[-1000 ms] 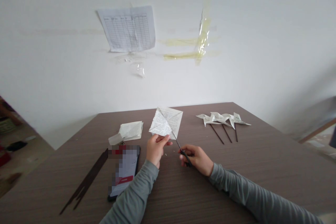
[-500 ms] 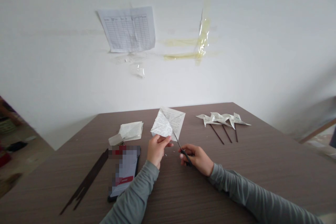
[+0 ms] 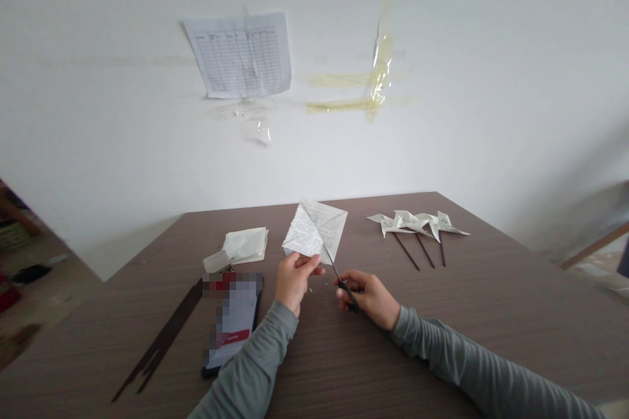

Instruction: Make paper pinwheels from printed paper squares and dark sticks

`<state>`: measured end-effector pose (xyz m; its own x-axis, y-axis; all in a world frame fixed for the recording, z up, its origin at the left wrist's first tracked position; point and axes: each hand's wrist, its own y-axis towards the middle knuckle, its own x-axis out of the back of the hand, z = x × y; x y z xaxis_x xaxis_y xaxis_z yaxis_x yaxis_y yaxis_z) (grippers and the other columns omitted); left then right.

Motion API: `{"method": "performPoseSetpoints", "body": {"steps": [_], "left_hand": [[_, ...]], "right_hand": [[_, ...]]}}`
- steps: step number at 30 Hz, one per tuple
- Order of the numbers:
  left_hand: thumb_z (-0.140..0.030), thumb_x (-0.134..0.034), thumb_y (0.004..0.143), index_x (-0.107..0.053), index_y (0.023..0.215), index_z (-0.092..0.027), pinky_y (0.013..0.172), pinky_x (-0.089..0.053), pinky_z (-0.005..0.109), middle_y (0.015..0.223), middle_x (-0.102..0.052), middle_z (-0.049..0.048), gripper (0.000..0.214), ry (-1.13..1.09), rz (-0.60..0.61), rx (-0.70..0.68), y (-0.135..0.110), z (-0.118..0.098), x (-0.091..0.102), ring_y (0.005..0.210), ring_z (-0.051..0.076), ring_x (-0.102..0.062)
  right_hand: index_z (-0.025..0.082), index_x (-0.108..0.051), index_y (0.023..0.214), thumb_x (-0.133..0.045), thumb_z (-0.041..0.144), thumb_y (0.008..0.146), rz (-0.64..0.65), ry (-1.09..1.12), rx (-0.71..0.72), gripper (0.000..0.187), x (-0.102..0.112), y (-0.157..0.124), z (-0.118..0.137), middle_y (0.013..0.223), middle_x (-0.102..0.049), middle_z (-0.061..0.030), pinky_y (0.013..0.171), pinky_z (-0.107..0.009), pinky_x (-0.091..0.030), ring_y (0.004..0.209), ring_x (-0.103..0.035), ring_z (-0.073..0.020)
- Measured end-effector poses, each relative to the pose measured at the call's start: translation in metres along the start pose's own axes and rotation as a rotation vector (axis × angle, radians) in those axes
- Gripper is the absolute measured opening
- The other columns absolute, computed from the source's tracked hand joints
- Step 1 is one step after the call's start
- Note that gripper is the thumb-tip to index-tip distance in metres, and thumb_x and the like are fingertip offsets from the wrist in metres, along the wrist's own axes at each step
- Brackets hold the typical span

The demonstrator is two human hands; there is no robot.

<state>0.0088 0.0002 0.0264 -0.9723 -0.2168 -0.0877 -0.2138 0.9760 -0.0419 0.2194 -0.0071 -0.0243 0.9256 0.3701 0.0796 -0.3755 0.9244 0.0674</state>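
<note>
A square of printed paper (image 3: 322, 226) with diagonal creases is held up off the table by my left hand (image 3: 295, 278), which pinches its near edge between thumb and fingers. My right hand (image 3: 366, 294) is closed around the dark handles of a pair of scissors (image 3: 348, 293). Their blades lie along a diagonal at the paper's near corner, pointing to its middle. Tiny paper scraps lie on the table just below the paper.
Three paper pinwheels (image 3: 417, 222) on brown sticks lie at the back right of the table (image 3: 373, 366). To the left are a stack of paper squares (image 3: 246, 243), a small clear packet (image 3: 215, 262), several dark sticks (image 3: 167, 334) and a phone (image 3: 228, 321). A white wall stands behind.
</note>
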Motion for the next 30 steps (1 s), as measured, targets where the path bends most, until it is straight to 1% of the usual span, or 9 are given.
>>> {"method": "performPoseSetpoints", "body": {"steps": [4, 7, 12, 17, 22, 25, 30], "left_hand": [[-0.04, -0.112, 0.072, -0.075, 0.08, -0.023, 0.041, -0.032, 0.019, 0.086, -0.092, 0.0075, 0.042, 0.002, -0.001, -0.006, 0.0019, 0.0018, 0.0007, 0.073, 0.027, -0.092], [-0.038, -0.11, 0.072, -0.077, 0.08, -0.023, 0.042, -0.035, 0.019, 0.083, -0.092, 0.0068, 0.038, -0.007, 0.0, -0.009, 0.0026, 0.0027, 0.0013, 0.069, 0.025, -0.089], [-0.035, -0.105, 0.075, -0.077, 0.08, -0.022, 0.042, -0.035, 0.019, 0.084, -0.093, 0.0084, 0.031, 0.003, 0.009, 0.007, 0.0009, 0.001, 0.0012, 0.069, 0.025, -0.089], [-0.035, -0.107, 0.074, -0.077, 0.08, -0.023, 0.041, -0.033, 0.019, 0.083, -0.092, 0.0074, 0.032, 0.025, 0.003, 0.013, 0.0002, -0.0006, -0.0003, 0.068, 0.025, -0.088], [-0.034, -0.109, 0.073, -0.078, 0.08, -0.023, 0.043, -0.035, 0.02, 0.084, -0.092, 0.0081, 0.034, 0.016, 0.007, 0.003, 0.0012, 0.0011, 0.0001, 0.069, 0.027, -0.089], [-0.036, -0.11, 0.073, -0.078, 0.081, -0.023, 0.043, -0.035, 0.021, 0.085, -0.092, 0.0088, 0.035, 0.023, 0.007, 0.005, 0.002, 0.0019, 0.0006, 0.071, 0.027, -0.09], [-0.038, -0.111, 0.072, -0.078, 0.08, -0.023, 0.043, -0.035, 0.021, 0.083, -0.092, 0.0079, 0.037, 0.013, 0.013, 0.009, 0.0025, 0.0019, 0.001, 0.07, 0.027, -0.089]], "right_hand": [[0.024, -0.086, 0.105, -0.111, 0.089, 0.076, -0.01, 0.002, -0.011, 0.076, -0.0003, -0.0012, 0.0007, 0.077, -0.086, -0.0075, 0.076, -0.045, -0.066, 0.072, -0.077, -0.029], [0.024, -0.087, 0.106, -0.111, 0.088, 0.077, -0.011, 0.004, -0.008, 0.074, -0.0003, -0.0018, 0.0013, 0.079, -0.086, -0.0089, 0.076, -0.045, -0.067, 0.075, -0.079, -0.0307], [0.02, -0.085, 0.111, -0.11, 0.085, 0.08, 0.0, 0.005, 0.012, 0.076, 0.0001, -0.0005, 0.0015, 0.08, -0.086, -0.0074, 0.076, -0.043, -0.066, 0.074, -0.078, -0.0274], [0.024, -0.085, 0.107, -0.11, 0.085, 0.079, -0.012, -0.001, 0.004, 0.072, -0.0005, -0.0009, 0.0024, 0.079, -0.087, -0.0071, 0.077, -0.045, -0.067, 0.074, -0.078, -0.029], [0.023, -0.085, 0.106, -0.109, 0.088, 0.077, -0.016, 0.0, 0.005, 0.075, -0.0011, -0.0011, 0.0022, 0.076, -0.085, -0.0041, 0.074, -0.042, -0.064, 0.07, -0.075, -0.0253], [0.023, -0.085, 0.104, -0.11, 0.089, 0.076, -0.02, 0.006, 0.005, 0.076, -0.0012, -0.0007, 0.0024, 0.075, -0.084, -0.0044, 0.072, -0.043, -0.063, 0.069, -0.074, -0.0259], [0.025, -0.084, 0.104, -0.11, 0.089, 0.075, -0.021, 0.008, -0.003, 0.075, -0.0013, -0.0007, 0.0032, 0.075, -0.085, -0.0053, 0.074, -0.045, -0.063, 0.069, -0.075, -0.028]]}}
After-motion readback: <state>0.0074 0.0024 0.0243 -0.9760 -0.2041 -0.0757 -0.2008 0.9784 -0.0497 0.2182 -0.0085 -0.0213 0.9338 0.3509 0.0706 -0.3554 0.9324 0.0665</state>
